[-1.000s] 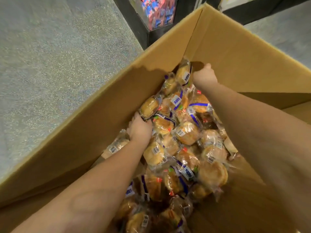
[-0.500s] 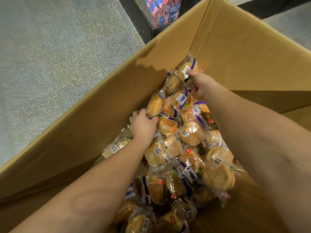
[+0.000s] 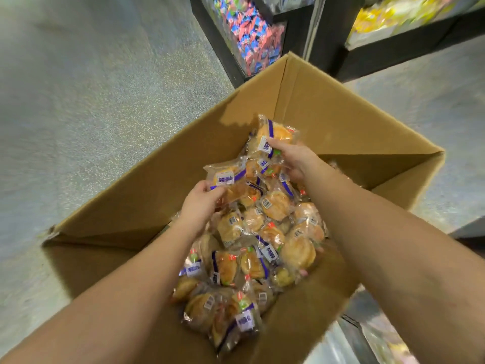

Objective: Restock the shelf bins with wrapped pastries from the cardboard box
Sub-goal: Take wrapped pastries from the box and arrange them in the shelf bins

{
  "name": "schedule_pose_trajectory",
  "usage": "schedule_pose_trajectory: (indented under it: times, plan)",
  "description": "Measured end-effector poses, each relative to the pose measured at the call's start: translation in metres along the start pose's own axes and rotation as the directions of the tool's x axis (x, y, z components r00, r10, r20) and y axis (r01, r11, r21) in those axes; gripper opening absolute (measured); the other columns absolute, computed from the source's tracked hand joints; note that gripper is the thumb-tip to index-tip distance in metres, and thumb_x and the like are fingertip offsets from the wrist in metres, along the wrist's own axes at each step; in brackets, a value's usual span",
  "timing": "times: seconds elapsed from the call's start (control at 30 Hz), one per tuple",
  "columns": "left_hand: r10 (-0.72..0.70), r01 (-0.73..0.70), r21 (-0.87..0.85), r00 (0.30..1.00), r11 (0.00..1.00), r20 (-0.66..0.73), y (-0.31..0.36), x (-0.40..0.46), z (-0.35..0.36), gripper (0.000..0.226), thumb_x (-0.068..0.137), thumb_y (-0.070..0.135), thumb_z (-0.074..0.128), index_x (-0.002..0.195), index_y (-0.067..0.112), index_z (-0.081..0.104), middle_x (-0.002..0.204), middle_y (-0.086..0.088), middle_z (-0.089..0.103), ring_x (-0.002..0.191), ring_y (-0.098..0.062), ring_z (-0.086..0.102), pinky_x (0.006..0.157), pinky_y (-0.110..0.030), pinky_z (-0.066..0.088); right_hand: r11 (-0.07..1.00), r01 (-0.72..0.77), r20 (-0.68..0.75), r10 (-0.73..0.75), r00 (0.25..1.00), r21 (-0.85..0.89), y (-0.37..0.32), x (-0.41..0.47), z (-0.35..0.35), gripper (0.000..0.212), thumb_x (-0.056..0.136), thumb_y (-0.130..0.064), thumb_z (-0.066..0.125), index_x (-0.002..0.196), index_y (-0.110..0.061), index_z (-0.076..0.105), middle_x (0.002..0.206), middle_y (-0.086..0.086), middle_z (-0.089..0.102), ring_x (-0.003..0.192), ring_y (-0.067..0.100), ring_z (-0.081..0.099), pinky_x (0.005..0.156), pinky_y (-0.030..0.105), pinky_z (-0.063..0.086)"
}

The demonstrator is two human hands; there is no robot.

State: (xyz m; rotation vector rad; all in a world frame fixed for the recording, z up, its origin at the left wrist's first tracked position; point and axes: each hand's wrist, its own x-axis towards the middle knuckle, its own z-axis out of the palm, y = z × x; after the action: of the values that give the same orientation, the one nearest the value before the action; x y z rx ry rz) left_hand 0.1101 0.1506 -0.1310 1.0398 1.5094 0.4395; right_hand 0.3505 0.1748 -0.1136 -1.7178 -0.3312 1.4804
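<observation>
Item: large open brown cardboard box (image 3: 328, 106), standing on speckled grey floor (image 3: 91, 88), flaps spread, holding a loose heap of clear-wrapped golden pastries with purple-striped labels (image 3: 262, 240).

Left hand (image 3: 202, 203): fingers curled round one wrapped pastry (image 3: 225, 177) at the heap's near-left side, raised above the pile, likely so it clears its neighbours.

Right hand (image 3: 294, 158): fingers clamped on a second wrapped pastry (image 3: 275, 135) at the far end of the heap, also raised; one in each hand probably speeds the transfer.

Destination: black shelf unit (image 3: 296, 35) with a bin of red-and-blue packets (image 3: 252, 35), beyond the box; no pastry there yet.

Change: a second ago both hands were low in the pile, the right one empty; both have since risen with a pastry each, and the view has tipped toward the shelves.
</observation>
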Motion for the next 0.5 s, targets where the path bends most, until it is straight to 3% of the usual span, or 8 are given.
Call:
schedule_pose_trajectory:
  times: [0.07, 0.13, 0.17, 0.23, 0.33, 0.37, 0.5]
  plan:
    - [-0.03, 0.032, -0.072, 0.999, 0.997, 0.027, 0.016, -0.036, -0.005, 0.041, 0.078, 0.041, 0.073, 0.111, 0.019, 0.065, 0.099, -0.005, 0.075, 0.087, -0.025, 0.072, 0.088, -0.045, 0.057, 1.0, 0.016, 0.105, -0.013, 0.994, -0.027, -0.001, -0.039, -0.009, 0.108, 0.06, -0.046, 0.092, 0.148, -0.017, 0.038, 0.131, 0.008, 0.063, 0.107, 0.027, 0.069, 0.104, 0.05, 0.048]
    - [-0.073, 0.082, -0.125, 0.994, 0.989, 0.078, 0.028, -0.073, -0.009, 0.03, 0.089, 0.027, 0.07, 0.114, 0.012, 0.065, 0.1, -0.011, 0.074, 0.08, -0.024, 0.069, 0.074, -0.036, 0.055, 0.996, 0.045, 0.196, -0.029, 0.98, -0.079, -0.002, -0.08, -0.022, 0.133, 0.039, -0.054, 0.097, 0.151, -0.028, 0.032, 0.138, 0.007, 0.058, 0.12, 0.031, 0.061, 0.106, 0.055, 0.044]
    - [-0.094, 0.108, -0.131, 0.99, 0.985, 0.107, 0.032, -0.09, -0.012, 0.028, 0.091, 0.025, 0.068, 0.115, 0.009, 0.065, 0.103, -0.015, 0.072, 0.079, -0.026, 0.067, 0.069, -0.034, 0.053, 0.995, 0.063, 0.236, -0.043, 0.971, -0.076, -0.002, -0.102, -0.027, 0.13, 0.04, -0.053, 0.098, 0.15, -0.029, 0.032, 0.14, 0.005, 0.057, 0.124, 0.031, 0.058, 0.107, 0.057, 0.042]
    - [-0.113, 0.138, -0.133, 0.978, 0.982, 0.176, 0.039, -0.124, -0.016, 0.028, 0.093, 0.024, 0.065, 0.116, 0.008, 0.066, 0.104, -0.017, 0.066, 0.073, -0.025, 0.067, 0.064, -0.029, 0.051, 0.989, 0.106, 0.308, -0.07, 0.949, -0.099, -0.005, -0.157, -0.039, 0.102, 0.059, -0.042, 0.092, 0.144, -0.022, 0.039, 0.137, 0.001, 0.059, 0.125, 0.026, 0.055, 0.111, 0.052, 0.037]
    - [-0.1, 0.139, -0.135, 0.96, 0.981, 0.261, 0.051, -0.175, -0.016, 0.022, 0.094, 0.026, 0.062, 0.109, 0.012, 0.07, 0.104, -0.014, 0.067, 0.073, -0.02, 0.066, 0.07, -0.03, 0.053, 0.971, 0.136, 0.392, -0.05, 0.919, -0.196, 0.006, -0.219, -0.066, 0.073, 0.074, -0.032, 0.081, 0.137, -0.023, 0.046, 0.126, -0.004, 0.063, 0.119, 0.019, 0.055, 0.106, 0.039, 0.036]
    - [-0.088, 0.134, -0.141, 0.953, 0.981, 0.291, 0.054, -0.19, -0.014, 0.022, 0.094, 0.027, 0.061, 0.108, 0.013, 0.07, 0.107, -0.013, 0.069, 0.081, -0.022, 0.067, 0.077, -0.033, 0.054, 0.967, 0.145, 0.405, -0.05, 0.913, -0.21, 0.01, -0.238, -0.074, 0.07, 0.074, -0.032, 0.082, 0.134, -0.022, 0.048, 0.125, -0.003, 0.064, 0.119, 0.019, 0.056, 0.103, 0.039, 0.038]
    - [-0.08, 0.152, -0.165, 0.922, 0.974, 0.379, 0.07, -0.247, -0.003, 0.025, 0.092, 0.026, 0.062, 0.111, 0.011, 0.069, 0.119, -0.012, 0.07, 0.107, -0.034, 0.067, 0.098, -0.045, 0.053, 0.967, 0.16, 0.428, -0.061, 0.902, -0.2, 0.026, -0.296, -0.101, 0.1, 0.055, -0.042, 0.093, 0.139, -0.023, 0.041, 0.131, -0.005, 0.06, 0.122, 0.016, 0.054, 0.091, 0.034, 0.044]
